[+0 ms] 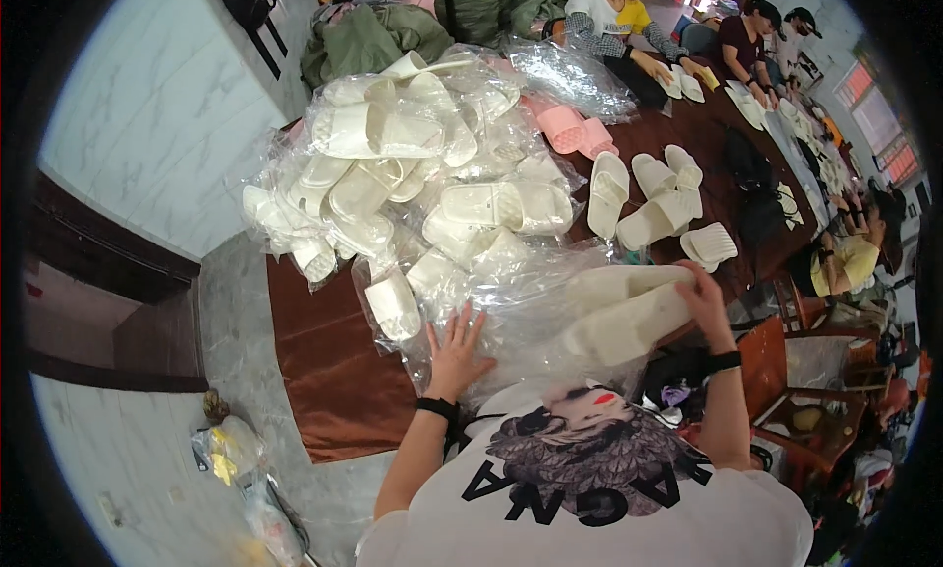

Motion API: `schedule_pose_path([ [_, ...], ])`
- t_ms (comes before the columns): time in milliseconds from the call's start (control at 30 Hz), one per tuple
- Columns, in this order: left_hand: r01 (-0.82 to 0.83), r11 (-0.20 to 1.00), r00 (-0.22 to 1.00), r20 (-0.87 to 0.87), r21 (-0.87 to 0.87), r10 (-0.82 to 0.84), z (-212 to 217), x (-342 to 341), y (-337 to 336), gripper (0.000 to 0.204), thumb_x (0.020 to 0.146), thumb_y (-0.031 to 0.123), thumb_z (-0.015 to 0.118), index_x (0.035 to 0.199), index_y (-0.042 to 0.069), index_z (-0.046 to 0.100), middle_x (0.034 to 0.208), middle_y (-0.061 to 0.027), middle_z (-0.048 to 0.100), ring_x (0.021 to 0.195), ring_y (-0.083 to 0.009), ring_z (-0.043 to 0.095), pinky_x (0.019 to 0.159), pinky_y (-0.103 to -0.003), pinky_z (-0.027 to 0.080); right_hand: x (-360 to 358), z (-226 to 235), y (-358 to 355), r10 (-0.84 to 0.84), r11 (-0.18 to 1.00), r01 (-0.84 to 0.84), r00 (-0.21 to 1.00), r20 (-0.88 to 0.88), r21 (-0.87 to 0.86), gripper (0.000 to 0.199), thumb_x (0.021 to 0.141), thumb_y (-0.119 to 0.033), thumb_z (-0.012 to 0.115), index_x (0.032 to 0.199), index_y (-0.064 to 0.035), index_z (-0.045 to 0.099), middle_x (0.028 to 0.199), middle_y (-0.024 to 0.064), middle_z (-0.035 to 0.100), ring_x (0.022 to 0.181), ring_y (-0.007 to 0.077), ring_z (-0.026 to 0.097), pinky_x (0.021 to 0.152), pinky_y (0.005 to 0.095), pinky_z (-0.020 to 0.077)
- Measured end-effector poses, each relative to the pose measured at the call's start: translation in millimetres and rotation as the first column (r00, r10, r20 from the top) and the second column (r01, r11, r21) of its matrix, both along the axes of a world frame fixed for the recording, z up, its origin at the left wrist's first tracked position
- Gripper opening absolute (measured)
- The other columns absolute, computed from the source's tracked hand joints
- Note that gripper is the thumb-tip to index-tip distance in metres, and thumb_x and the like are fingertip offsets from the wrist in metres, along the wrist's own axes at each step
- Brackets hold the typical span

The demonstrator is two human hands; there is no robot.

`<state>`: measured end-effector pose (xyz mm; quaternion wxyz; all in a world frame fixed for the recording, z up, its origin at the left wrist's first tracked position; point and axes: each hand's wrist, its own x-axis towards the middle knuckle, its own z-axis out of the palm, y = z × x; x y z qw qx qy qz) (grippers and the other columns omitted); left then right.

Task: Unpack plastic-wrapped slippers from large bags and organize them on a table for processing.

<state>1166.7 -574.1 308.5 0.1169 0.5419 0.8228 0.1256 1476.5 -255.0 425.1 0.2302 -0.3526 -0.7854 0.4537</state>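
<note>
A pair of cream slippers (pixel 629 322) lies side by side, partly inside a clear plastic bag (pixel 526 317). My right hand (pixel 704 307) is closed round the slipper ends at the bag's right side. My left hand (pixel 457 356) is open, fingers spread flat on the plastic near the table's front. Just beyond it, a bagged white slipper (pixel 393 307) pokes out of a large heap of bagged slippers (pixel 383 130). To the right of the heap stand several loose white slippers (pixel 663 209).
Pink slippers (pixel 570 130) and a stack of clear bags (pixel 575 76) lie farther back on the brown-covered table (pixel 339 361). Across the table a person in a white and yellow shirt (pixel 609 17) handles slippers. Wooden chairs (pixel 786 390) stand at right; green sacks (pixel 368 37) are behind.
</note>
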Motion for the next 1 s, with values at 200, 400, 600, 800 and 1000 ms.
schedule_pose_path([
  [200, -0.052, 0.997, 0.999, 0.006, -0.050, 0.052, -1.5, 5.0, 7.9, 0.101, 0.067, 0.045, 0.078, 0.150, 0.025, 0.025, 0.159, -0.0026, 0.013, 0.144, -0.0288, 0.019, 0.110, -0.066, 0.008, 49.1, 53.0, 27.8, -0.383, 0.891, 0.406, 0.912, -0.147, 0.204, 0.032, 0.092, -0.013, 0.056, 0.122, -0.0015, 0.053, 0.109, 0.0064, 0.059, 0.098, 0.0146, 0.055, 0.086, 0.0290, 0.0451],
  [400, -0.061, 0.992, 0.998, -0.018, -0.108, 0.060, -15.2, 4.4, 9.8, 0.096, 0.068, 0.041, 0.077, 0.149, 0.025, 0.028, 0.159, -0.0020, 0.014, 0.144, -0.0287, 0.019, 0.110, -0.067, 0.006, -45.2, 65.4, -52.0, -0.201, 0.978, 0.187, 0.964, -0.173, -0.090, 0.034, 0.091, -0.014, 0.060, 0.123, -0.0039, 0.055, 0.109, 0.0040, 0.062, 0.094, 0.0149, 0.059, 0.082, 0.0285, 0.0477],
  [600, -0.008, 0.999, 0.993, -0.117, -0.044, 0.003, -17.3, 8.1, 10.4, 0.093, 0.069, 0.038, 0.076, 0.148, 0.025, 0.030, 0.157, -0.0024, 0.018, 0.144, -0.0274, 0.021, 0.110, -0.067, 0.008, -53.4, -20.4, -42.3, 0.056, 0.992, -0.078, 0.975, 0.215, 0.096, 0.041, 0.083, -0.015, 0.066, 0.123, -0.0121, 0.057, 0.097, 0.0084, 0.066, 0.087, 0.0180, 0.063, 0.079, 0.0323, 0.0504],
  [800, -0.056, 0.996, 0.998, -0.041, -0.069, 0.053, -13.9, 6.2, 2.6, 0.098, 0.068, 0.042, 0.078, 0.149, 0.026, 0.026, 0.158, -0.0020, 0.016, 0.141, -0.0279, 0.025, 0.110, -0.067, 0.010, 16.4, -29.1, 68.6, -0.295, 0.926, 0.275, 0.955, -0.042, -0.257, 0.033, 0.089, -0.018, 0.064, 0.116, -0.0009, 0.059, 0.101, 0.0057, 0.064, 0.090, 0.0116, 0.059, 0.081, 0.0275, 0.0481],
  [1000, -0.016, 0.993, 0.994, -0.110, -0.120, 0.003, -11.0, 1.8, 3.1, 0.104, 0.067, 0.049, 0.077, 0.151, 0.027, 0.020, 0.159, -0.0030, 0.011, 0.144, -0.0285, 0.018, 0.110, -0.067, 0.010, 6.7, -17.4, 88.6, -0.701, 0.664, 0.412, 0.633, -0.328, -0.623, 0.052, 0.091, -0.028, 0.060, 0.136, -0.0079, 0.041, 0.120, 0.0089, 0.061, 0.102, 0.0221, 0.064, 0.094, 0.0382, 0.0495],
])
